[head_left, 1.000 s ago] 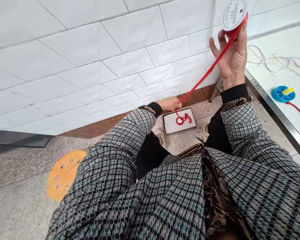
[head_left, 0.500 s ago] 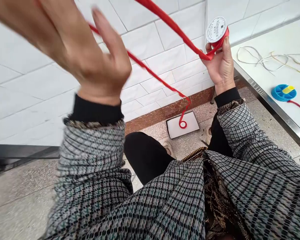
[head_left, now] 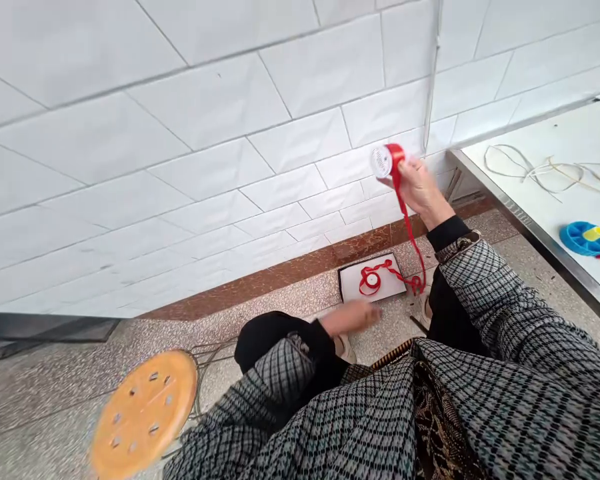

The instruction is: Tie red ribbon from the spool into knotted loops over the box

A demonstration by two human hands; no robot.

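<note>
Our right hand (head_left: 419, 188) is closed, fingers and thumb curled about a red ribbon spool with a round white printed end label (head_left: 393, 162). The label faces to the left, and the spool hangs in the air before the white tiled wall (head_left: 260, 153), well above the floor. That arm reaches forward with the palm side turned in toward the spool and the wrist bent slightly.

From the spool a narrow red fabric ribbon (head_left: 412, 233) drops beside our wrist to loose loops at the right edge of the shallow white rectangular tray with a dark rim (head_left: 350, 283). Red ribbon also runs over the tray to a small round red coil with a white centre (head_left: 373, 280), lying around the tray's middle.

Our left hand (head_left: 353, 317) is low, just off the tray's near edge, its arm reaching across our bent knee. Motion blurs its fingers, so we cannot tell how far they are spread or whether they have hold of anything.

On the white tabletop (head_left: 575, 130), a blue plastic wheel-shaped reel with a yellow core (head_left: 585, 239) sits near the metal-trimmed edge; thin pale cords (head_left: 550, 170) lie farther back.
</note>
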